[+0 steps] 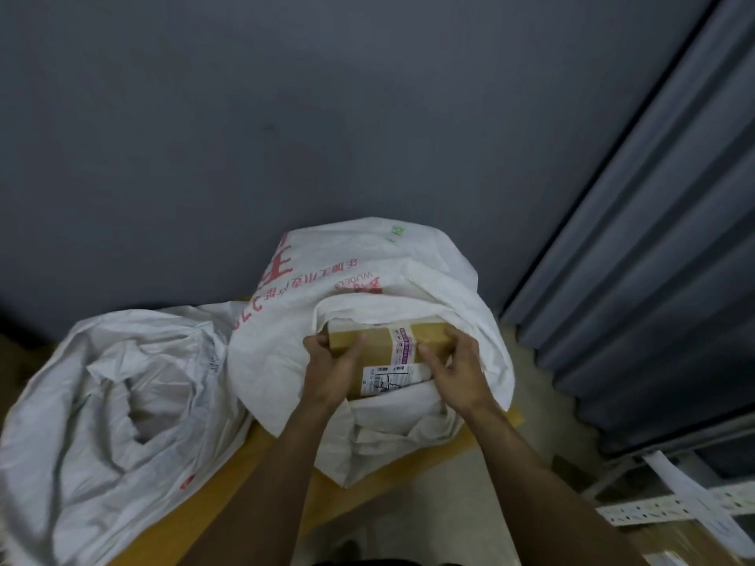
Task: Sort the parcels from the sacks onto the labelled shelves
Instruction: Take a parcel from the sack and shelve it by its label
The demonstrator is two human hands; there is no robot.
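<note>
Left hand and right hand gripping opposite ends of the parcel in the sack

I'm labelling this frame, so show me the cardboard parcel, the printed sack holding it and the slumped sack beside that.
cardboard parcel (382, 345), head view: its bare brown top face.
printed sack (278, 345), head view: its left outer wall, under the red print.
slumped sack (81, 422), head view: its crumpled near side.

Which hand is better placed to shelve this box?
Likely right: the left hand and right hand both grip the cardboard box in the printed sack, but the right holds the end nearer the shelving rack.
</note>
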